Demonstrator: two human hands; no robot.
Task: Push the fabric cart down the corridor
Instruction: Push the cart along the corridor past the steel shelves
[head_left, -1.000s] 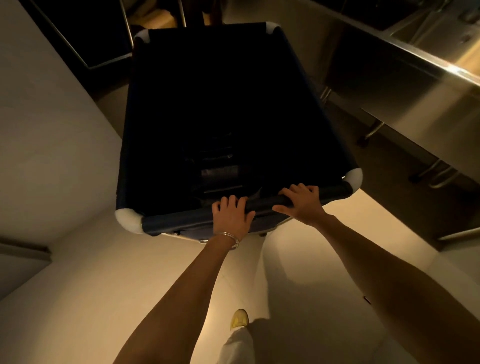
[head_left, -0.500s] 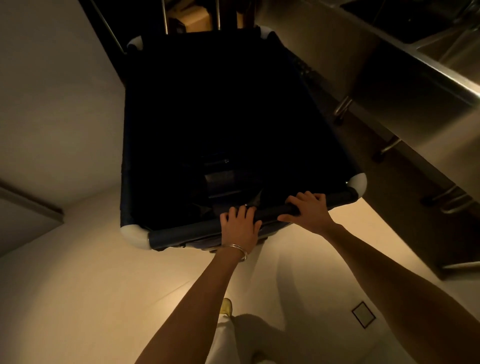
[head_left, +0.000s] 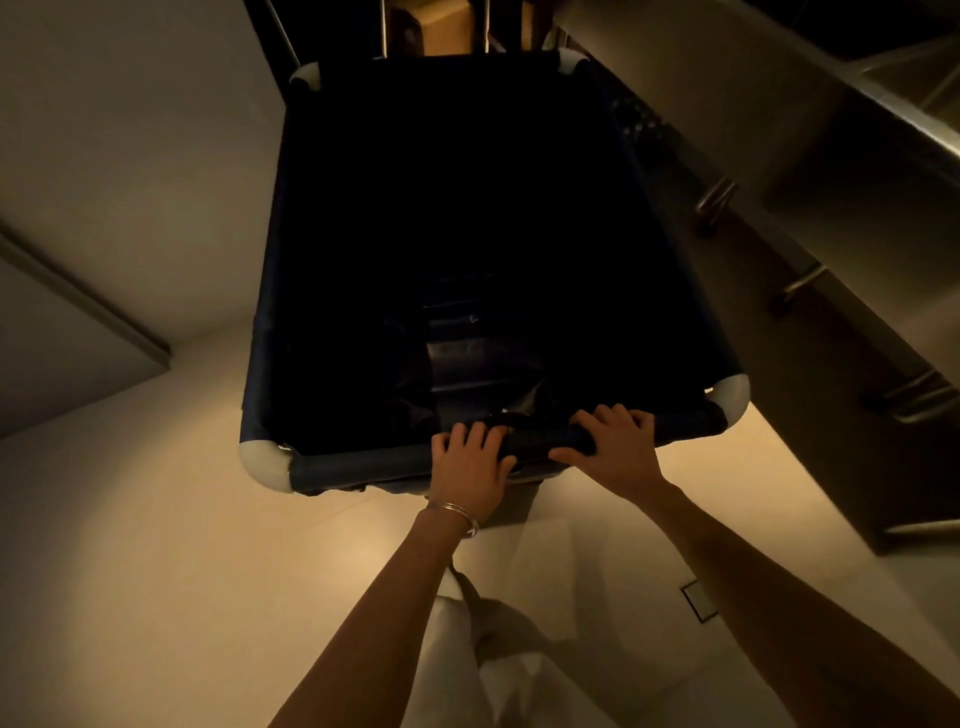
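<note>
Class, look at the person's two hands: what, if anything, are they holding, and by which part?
Both the left hand and right hand grip the fabric cart by its near top rail, side by side, right of the rail's middle.

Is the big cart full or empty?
Cannot tell for sure. The fabric cart is open-topped, but its inside is too dark; only dim dark shapes show near the bottom.
</note>
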